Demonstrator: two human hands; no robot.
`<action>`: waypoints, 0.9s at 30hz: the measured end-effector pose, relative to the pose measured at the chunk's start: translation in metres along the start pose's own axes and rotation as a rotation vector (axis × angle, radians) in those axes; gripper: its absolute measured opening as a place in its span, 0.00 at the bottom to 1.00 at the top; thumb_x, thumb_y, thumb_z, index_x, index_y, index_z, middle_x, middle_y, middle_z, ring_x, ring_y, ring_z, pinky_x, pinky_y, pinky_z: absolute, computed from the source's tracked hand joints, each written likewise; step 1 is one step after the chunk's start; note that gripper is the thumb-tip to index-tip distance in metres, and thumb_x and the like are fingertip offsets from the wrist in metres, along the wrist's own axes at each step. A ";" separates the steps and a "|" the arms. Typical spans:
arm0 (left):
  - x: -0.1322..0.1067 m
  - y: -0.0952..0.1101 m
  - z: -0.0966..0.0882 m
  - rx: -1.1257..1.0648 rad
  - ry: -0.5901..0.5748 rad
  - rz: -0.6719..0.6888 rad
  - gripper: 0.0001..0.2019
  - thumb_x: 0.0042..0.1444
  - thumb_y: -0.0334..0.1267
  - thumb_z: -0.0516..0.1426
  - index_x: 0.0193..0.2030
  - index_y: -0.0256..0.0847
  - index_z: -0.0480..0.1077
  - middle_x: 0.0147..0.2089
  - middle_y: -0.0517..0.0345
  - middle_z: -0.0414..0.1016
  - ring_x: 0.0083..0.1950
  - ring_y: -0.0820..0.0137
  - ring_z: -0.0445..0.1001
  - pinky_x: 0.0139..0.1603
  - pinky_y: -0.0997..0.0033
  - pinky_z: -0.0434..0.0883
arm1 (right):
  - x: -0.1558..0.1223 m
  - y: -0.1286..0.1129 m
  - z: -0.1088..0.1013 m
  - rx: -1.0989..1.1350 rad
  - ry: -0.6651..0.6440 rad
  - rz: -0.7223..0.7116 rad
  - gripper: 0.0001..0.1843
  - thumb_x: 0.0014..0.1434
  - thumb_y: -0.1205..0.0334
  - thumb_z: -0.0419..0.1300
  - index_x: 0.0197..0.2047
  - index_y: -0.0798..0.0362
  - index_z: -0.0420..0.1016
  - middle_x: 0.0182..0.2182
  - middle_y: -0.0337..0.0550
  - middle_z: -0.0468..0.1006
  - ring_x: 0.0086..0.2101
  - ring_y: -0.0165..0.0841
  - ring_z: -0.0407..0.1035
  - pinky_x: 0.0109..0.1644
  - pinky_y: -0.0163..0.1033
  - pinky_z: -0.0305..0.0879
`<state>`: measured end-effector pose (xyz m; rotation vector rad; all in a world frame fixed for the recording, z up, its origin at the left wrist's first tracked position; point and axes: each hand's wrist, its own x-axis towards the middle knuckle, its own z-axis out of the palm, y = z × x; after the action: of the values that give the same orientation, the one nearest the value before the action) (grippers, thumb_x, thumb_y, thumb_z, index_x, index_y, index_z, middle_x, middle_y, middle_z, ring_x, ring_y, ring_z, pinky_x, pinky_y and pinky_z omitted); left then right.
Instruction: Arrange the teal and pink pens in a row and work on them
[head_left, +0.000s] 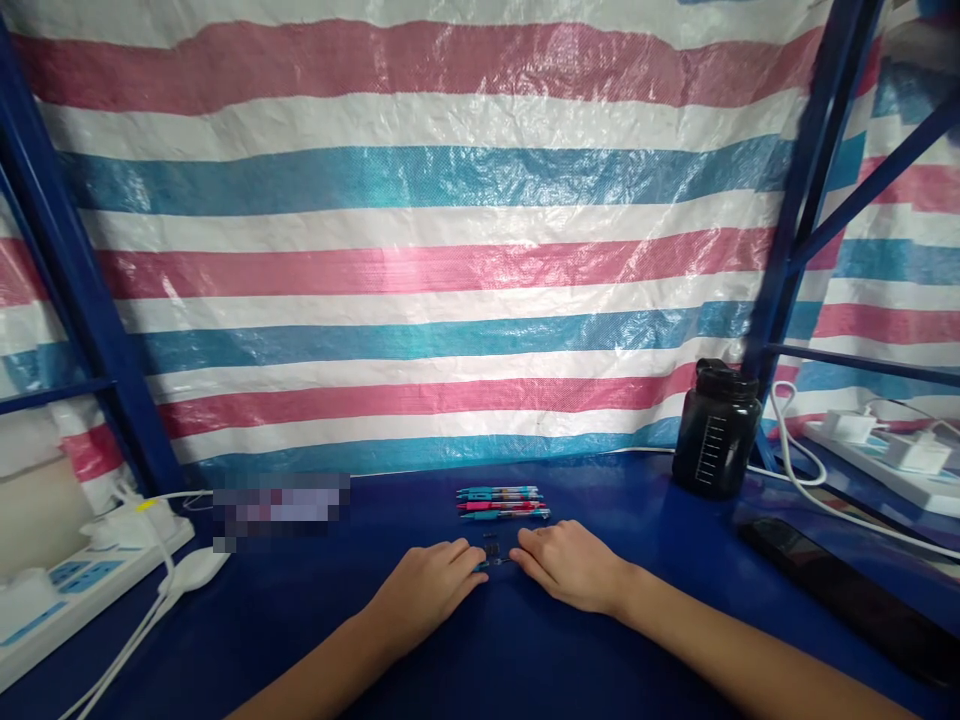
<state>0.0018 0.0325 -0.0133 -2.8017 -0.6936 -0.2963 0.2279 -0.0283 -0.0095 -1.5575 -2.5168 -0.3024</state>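
My left hand [431, 585] and my right hand [570, 562] rest side by side on the blue table [525, 660], fingertips almost meeting. Between the fingertips lies a small dark part [493, 552], and both hands pinch at it; I cannot make out what it is. Just beyond the hands lie three pens [501, 503] in a neat row, side by side, with teal and pink barrels.
A black jug with a measuring scale [714, 430] stands at the back right. A dark phone [847, 590] lies at the right. White power strips with chargers sit at the left [82, 570] and far right [900, 465]. A striped tarp [420, 250] hangs behind.
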 end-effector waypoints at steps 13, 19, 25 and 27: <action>-0.003 -0.001 -0.002 -0.062 0.025 0.084 0.11 0.69 0.38 0.46 0.47 0.43 0.68 0.37 0.61 0.74 0.36 0.70 0.76 0.32 0.76 0.69 | -0.004 -0.014 -0.007 0.085 0.028 -0.154 0.09 0.67 0.58 0.49 0.44 0.52 0.67 0.36 0.39 0.75 0.31 0.33 0.72 0.29 0.36 0.57; -0.002 0.000 -0.006 -0.069 -0.018 0.086 0.11 0.69 0.36 0.44 0.47 0.43 0.67 0.37 0.60 0.73 0.36 0.70 0.75 0.34 0.76 0.69 | -0.005 -0.010 -0.006 0.182 0.031 -0.169 0.15 0.66 0.64 0.48 0.55 0.50 0.64 0.42 0.43 0.73 0.37 0.34 0.72 0.37 0.36 0.64; -0.002 0.002 -0.009 -0.045 -0.032 0.033 0.09 0.67 0.33 0.44 0.43 0.42 0.65 0.36 0.59 0.73 0.34 0.69 0.75 0.30 0.74 0.66 | -0.003 -0.008 0.000 0.277 0.055 -0.101 0.20 0.64 0.61 0.53 0.59 0.52 0.60 0.45 0.46 0.74 0.41 0.38 0.72 0.43 0.39 0.67; -0.001 0.002 -0.009 -0.060 -0.042 0.006 0.09 0.66 0.32 0.44 0.40 0.41 0.63 0.34 0.61 0.73 0.32 0.70 0.74 0.29 0.74 0.64 | -0.002 -0.007 0.000 0.304 0.059 -0.093 0.21 0.63 0.60 0.54 0.59 0.52 0.60 0.45 0.46 0.74 0.42 0.39 0.72 0.44 0.40 0.67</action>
<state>0.0004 0.0274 -0.0051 -2.8744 -0.6965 -0.2616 0.2227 -0.0331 -0.0104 -1.2994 -2.4541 0.0237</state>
